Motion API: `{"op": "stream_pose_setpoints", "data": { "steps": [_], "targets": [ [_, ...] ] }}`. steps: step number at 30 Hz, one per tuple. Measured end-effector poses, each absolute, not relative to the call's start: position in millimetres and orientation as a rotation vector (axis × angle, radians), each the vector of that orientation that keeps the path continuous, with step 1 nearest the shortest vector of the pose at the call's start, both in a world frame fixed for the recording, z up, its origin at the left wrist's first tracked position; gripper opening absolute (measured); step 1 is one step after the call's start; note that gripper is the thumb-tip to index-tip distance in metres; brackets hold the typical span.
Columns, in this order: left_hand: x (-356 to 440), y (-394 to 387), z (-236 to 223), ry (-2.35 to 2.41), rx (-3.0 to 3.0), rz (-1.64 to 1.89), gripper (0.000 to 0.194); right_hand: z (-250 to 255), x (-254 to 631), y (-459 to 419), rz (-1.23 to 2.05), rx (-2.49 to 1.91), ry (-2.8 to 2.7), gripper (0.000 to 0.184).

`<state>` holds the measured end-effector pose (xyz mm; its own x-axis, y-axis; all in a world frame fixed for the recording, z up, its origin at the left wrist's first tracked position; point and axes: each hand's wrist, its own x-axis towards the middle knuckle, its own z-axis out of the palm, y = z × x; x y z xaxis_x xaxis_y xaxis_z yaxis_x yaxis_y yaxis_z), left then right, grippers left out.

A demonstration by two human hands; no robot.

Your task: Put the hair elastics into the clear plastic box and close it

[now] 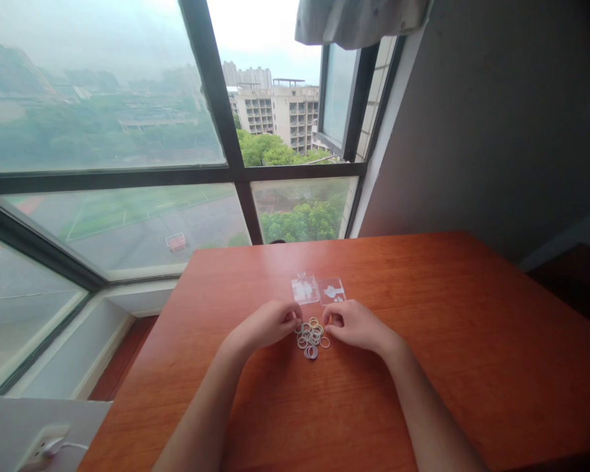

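Observation:
A small heap of thin hair ties point(311, 336), mostly pale grey-green with some yellow and lilac ones, lies on the wooden table between my hands. My left hand point(279, 322) is at the heap's left edge, thumb and fingers pinched together against the outermost ties. On the other side, my right hand point(353, 324) is also closed in a pinch, just off the heap's right edge. Whatever sits between the fingertips of either hand is too small to make out. Behind the heap stands an open clear plastic box point(305, 289), its transparent lid point(333, 291) laid out to the right.
The reddish-brown table point(437, 328) reaches up to large dark-framed windows point(177, 178). A grey wall point(476, 131) rises on the right. At lower left, a wall socket point(44, 448) has a white plug and cable in it.

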<state>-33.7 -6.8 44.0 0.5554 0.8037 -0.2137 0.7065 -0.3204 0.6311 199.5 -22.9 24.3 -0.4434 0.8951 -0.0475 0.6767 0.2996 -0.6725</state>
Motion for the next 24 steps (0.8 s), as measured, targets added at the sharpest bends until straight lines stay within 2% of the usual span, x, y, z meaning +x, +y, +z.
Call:
{"op": "stream_pose_setpoints", "data": {
  "steps": [24],
  "targets": [
    [-34, -6, 44, 1.305, 2.124, 0.199, 0.019, 26, 189, -27, 0.944, -1.414, -2.234, 0.006]
  ]
}}
